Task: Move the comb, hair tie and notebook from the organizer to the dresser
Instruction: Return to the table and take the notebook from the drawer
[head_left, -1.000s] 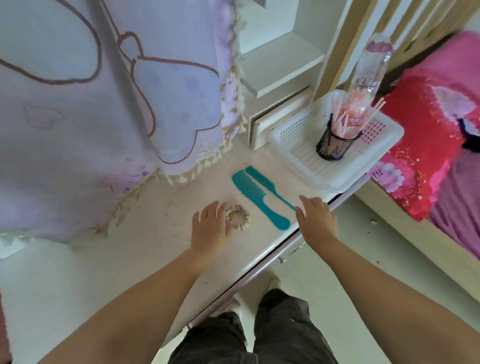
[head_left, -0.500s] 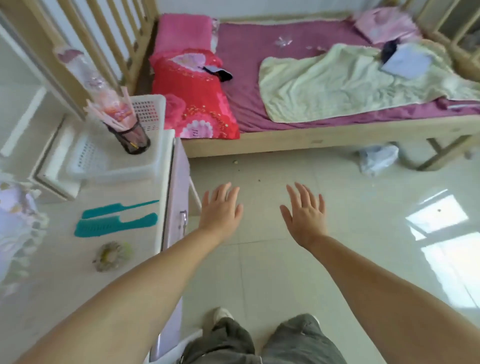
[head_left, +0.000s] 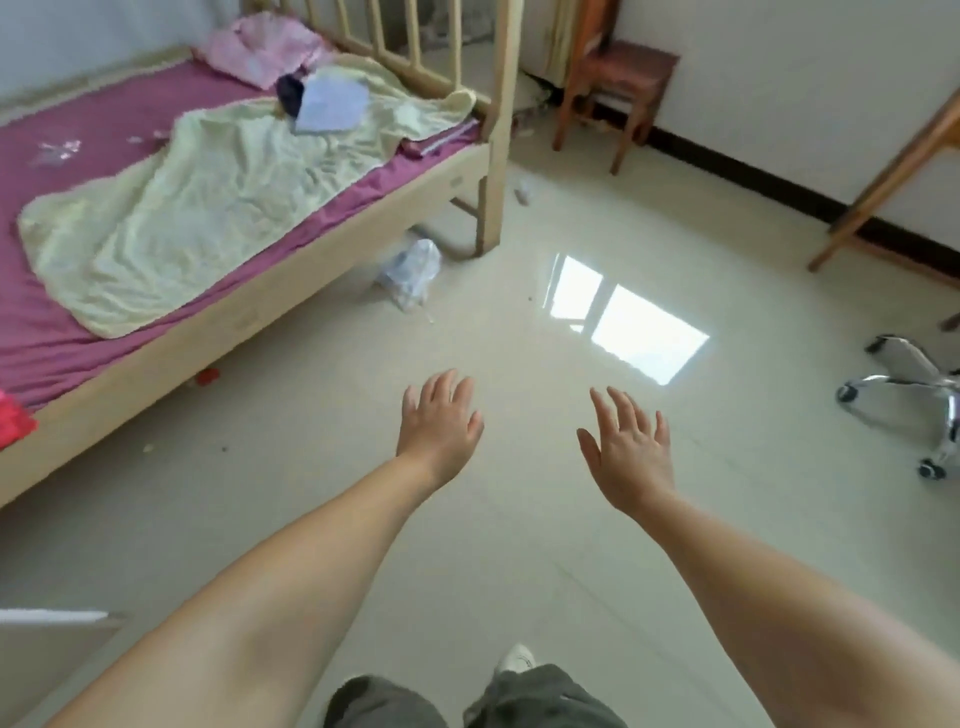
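Note:
My left hand (head_left: 439, 423) and my right hand (head_left: 626, 449) are held out in front of me over the pale tiled floor (head_left: 519, 519). Both are empty, with fingers spread. The combs, hair tie, organizer basket and dresser top are out of view. A pale blue flat item (head_left: 330, 106) that may be a notebook lies on the yellow blanket (head_left: 208, 192) at the far end of the bed; I cannot tell for sure what it is.
A wooden bed (head_left: 249, 306) with a purple sheet fills the left side. A crumpled plastic bag (head_left: 410, 273) lies by its leg. A wooden stool (head_left: 618, 88) stands at the back wall. A chrome chair base (head_left: 914, 384) and a wooden table leg (head_left: 893, 171) are at right.
My view has swung right, away from the dresser with the combs and hair tie, across the bed to the open floor. Both hands left the dresser edge and now hover empty.

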